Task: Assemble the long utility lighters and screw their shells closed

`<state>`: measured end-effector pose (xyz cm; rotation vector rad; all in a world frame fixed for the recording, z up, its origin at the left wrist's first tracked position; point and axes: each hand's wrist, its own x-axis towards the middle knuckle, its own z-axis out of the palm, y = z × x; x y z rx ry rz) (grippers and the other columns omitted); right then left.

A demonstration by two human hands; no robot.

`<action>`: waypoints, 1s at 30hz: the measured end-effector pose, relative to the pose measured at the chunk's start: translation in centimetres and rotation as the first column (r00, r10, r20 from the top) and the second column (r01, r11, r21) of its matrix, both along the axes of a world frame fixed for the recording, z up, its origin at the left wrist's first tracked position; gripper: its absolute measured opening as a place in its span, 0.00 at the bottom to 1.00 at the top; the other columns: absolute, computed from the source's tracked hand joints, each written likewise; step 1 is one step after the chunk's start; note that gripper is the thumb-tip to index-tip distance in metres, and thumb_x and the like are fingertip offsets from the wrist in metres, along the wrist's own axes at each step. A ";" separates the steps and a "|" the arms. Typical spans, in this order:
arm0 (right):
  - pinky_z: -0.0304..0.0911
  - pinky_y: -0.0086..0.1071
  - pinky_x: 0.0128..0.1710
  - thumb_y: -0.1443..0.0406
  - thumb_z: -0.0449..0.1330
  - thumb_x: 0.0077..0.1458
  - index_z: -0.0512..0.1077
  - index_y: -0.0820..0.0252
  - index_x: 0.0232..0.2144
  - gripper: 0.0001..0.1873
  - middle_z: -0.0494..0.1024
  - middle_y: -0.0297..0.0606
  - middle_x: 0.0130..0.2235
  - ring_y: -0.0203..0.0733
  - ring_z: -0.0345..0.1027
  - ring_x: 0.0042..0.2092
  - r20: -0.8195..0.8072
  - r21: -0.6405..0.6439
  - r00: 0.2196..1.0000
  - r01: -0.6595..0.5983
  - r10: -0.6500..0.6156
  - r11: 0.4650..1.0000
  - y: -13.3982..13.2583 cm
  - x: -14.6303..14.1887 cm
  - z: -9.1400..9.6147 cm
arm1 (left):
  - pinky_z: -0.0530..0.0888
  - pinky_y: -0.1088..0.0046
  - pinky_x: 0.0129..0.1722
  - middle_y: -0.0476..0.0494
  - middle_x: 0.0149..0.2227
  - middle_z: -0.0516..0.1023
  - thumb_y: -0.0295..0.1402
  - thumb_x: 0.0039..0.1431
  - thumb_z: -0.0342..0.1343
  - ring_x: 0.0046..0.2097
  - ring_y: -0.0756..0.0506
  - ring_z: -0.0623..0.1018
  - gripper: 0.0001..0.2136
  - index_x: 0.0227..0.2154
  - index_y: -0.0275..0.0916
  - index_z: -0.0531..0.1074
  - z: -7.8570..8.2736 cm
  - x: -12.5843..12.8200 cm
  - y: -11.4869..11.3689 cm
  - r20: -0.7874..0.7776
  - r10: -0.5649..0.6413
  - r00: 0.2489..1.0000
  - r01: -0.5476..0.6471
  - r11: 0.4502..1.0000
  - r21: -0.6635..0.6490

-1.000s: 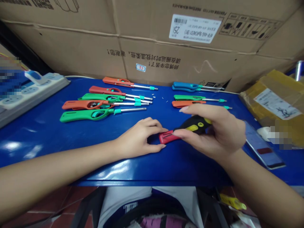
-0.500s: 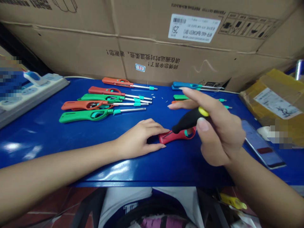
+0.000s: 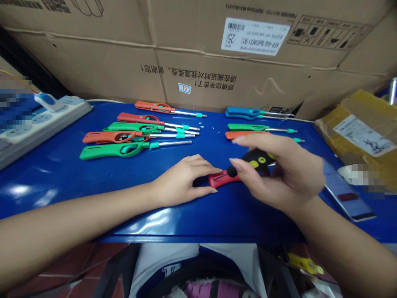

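My left hand lies on the blue table, its fingers and thumb gripping the end of a red long-necked lighter. A screwdriver with a black and yellow handle slants over this lighter, its thin shaft reaching down to the slot in the red body. My right hand grips the handle between thumb and fingers. Behind the right hand, the front of the red lighter is hidden. Beyond my left hand lie several lighters, among them a green one and an orange one.
More lighters, including a blue one and a green one, lie at the back right. A phone and a taped box are on the right. A power strip sits left. A large cardboard box stands behind.
My right hand has turned around the screwdriver handle, its thumb and fingers shifting and the yellow marks coming into view. The left hand still holds the red lighter in place.
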<state>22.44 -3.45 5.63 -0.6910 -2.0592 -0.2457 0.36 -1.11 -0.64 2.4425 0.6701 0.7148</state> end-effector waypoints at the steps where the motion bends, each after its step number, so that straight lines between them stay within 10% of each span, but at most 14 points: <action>1: 0.74 0.34 0.31 0.63 0.67 0.59 0.72 0.50 0.47 0.14 0.83 0.32 0.34 0.41 0.78 0.31 0.008 0.041 1.000 0.020 -0.020 0.999 0.0 0.0 0.0 | 0.71 0.64 0.50 0.42 0.45 0.81 0.36 0.63 0.64 0.47 0.43 0.76 0.14 0.50 0.40 0.77 0.0 0.0 0.0 0.003 0.000 1.000 0.000 1.000 0.001; 8: 0.76 0.40 0.43 0.66 0.50 0.67 0.65 0.57 0.61 0.21 0.80 0.41 0.49 0.44 0.78 0.43 -0.072 -0.219 0.988 -0.153 0.140 0.964 0.2 0.1 -0.3 | 0.71 0.64 0.51 0.41 0.46 0.80 0.36 0.63 0.64 0.47 0.43 0.76 0.17 0.53 0.38 0.75 -0.1 0.0 0.0 0.004 -0.014 1.000 0.014 1.000 0.006; 13: 0.74 0.32 0.35 0.66 0.65 0.59 0.72 0.54 0.47 0.13 0.83 0.33 0.38 0.39 0.78 0.32 0.022 -0.006 1.000 0.015 -0.015 1.000 0.1 0.1 -0.1 | 0.71 0.65 0.49 0.43 0.45 0.81 0.36 0.63 0.63 0.46 0.43 0.76 0.15 0.51 0.39 0.76 -0.1 0.0 0.0 0.004 -0.007 1.000 0.007 1.000 0.017; 19: 0.76 0.38 0.42 0.66 0.53 0.66 0.63 0.53 0.62 0.23 0.80 0.39 0.52 0.43 0.79 0.42 0.028 -0.195 0.993 -0.108 0.115 0.975 -0.2 0.0 0.0 | 0.71 0.64 0.49 0.42 0.45 0.80 0.36 0.63 0.64 0.46 0.43 0.76 0.15 0.50 0.39 0.76 -0.2 0.0 0.1 0.010 -0.012 1.000 0.011 1.000 0.006; 24: 0.75 0.30 0.36 0.65 0.69 0.56 0.71 0.52 0.49 0.20 0.83 0.32 0.38 0.40 0.79 0.35 0.033 0.000 0.999 -0.015 0.015 1.000 -0.1 -0.1 -0.2 | 0.71 0.64 0.49 0.43 0.45 0.81 0.36 0.63 0.64 0.46 0.43 0.76 0.11 0.46 0.39 0.77 -0.2 0.0 0.1 0.012 -0.014 1.000 0.013 1.000 0.014; 30: 0.76 0.39 0.45 0.66 0.54 0.65 0.62 0.58 0.63 0.25 0.80 0.40 0.48 0.42 0.79 0.42 -0.032 -0.266 0.986 -0.167 0.164 0.949 0.0 0.1 -0.5 | 0.71 0.64 0.50 0.43 0.45 0.81 0.36 0.63 0.63 0.46 0.43 0.75 0.13 0.50 0.40 0.76 -0.2 0.0 0.1 0.002 -0.017 1.000 0.017 1.000 0.006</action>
